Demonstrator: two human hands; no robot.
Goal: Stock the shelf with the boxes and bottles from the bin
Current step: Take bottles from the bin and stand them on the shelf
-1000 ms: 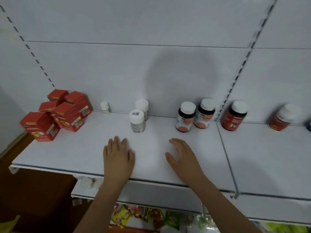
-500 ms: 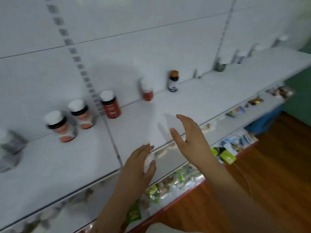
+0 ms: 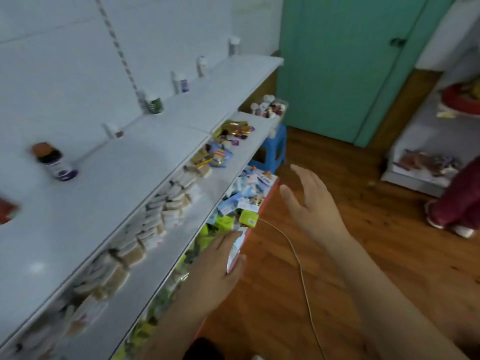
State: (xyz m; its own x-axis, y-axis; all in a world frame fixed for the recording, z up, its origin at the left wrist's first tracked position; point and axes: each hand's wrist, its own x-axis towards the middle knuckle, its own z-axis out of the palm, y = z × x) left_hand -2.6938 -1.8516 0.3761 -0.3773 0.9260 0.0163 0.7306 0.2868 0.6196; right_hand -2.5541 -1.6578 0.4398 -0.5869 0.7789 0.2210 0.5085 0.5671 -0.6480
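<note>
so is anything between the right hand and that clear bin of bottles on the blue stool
Nothing visible blocks it. The right hand is open above bare wooden floor, and the clear bin of small bottles sits on the blue plastic stool beyond it, at the shelf's far end.

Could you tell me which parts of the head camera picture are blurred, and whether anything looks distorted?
Head view: the orange-capped bottle and red item at left are motion-smeared; the green door is sharper; the shelf edges bow from the wide lens; both hands, left hand and right hand, are slightly soft.
</note>
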